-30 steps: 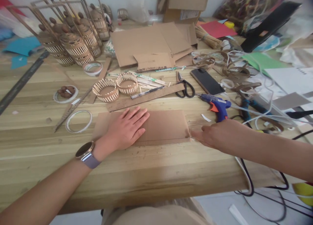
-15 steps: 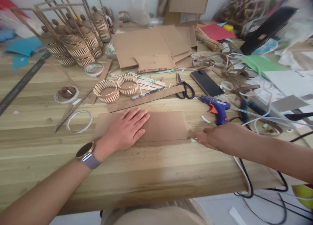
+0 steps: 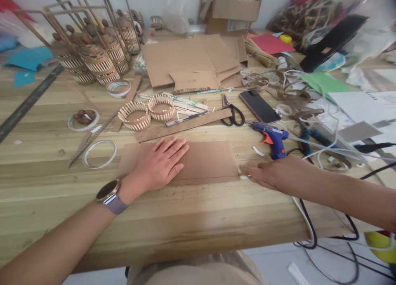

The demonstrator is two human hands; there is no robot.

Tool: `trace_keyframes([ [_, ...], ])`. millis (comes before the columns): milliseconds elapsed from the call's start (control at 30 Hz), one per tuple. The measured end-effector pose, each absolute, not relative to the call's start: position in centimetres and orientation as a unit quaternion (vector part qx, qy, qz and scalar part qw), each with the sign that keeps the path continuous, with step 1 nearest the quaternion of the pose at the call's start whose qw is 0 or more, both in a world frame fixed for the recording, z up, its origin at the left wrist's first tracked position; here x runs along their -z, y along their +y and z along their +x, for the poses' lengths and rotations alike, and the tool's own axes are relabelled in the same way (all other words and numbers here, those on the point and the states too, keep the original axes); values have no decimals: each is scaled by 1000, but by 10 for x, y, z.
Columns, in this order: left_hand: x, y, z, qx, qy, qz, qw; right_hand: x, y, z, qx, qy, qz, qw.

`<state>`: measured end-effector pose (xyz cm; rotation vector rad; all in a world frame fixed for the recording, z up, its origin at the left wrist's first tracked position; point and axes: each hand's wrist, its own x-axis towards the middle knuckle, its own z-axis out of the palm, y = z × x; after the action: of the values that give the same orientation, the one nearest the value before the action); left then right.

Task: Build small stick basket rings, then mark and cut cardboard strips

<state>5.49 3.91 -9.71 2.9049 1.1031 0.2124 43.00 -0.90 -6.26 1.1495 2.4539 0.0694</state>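
Your left hand (image 3: 161,164) lies flat, fingers spread, on the cardboard (image 3: 212,159); right hand (image 3: 267,174) near its edge, can't tell if pinching.

Craft workshop, handwork type. Clock is from view centre. Wooden bench (image 3: 185,229) crowded with tools and stock. 10: cluster of near-identical slatted lanterns (image 3: 97,60) with tall handles, looks like batch work. Also 10, closer in: two slatted rings (image 3: 134,122), matching slat pattern. 12: flattened cardboard (image 3: 176,58). 1: stick bundle (image 3: 261,55) beside red paper (image 3: 272,44). 2: scissors (image 3: 236,115), open notch of bench round them, and green paper (image 3: 323,83) further out. 3: glue gun (image 3: 275,138). 4: cables (image 3: 311,231) looping past the edge. 5, close in: card (image 3: 213,159) with a line along its near side.
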Motion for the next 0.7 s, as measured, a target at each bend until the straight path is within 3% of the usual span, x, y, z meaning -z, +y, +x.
trace_keyframes([
  [700,99,39,54,-79,347,934,19,45,-10,419,14,892,391,226],
])
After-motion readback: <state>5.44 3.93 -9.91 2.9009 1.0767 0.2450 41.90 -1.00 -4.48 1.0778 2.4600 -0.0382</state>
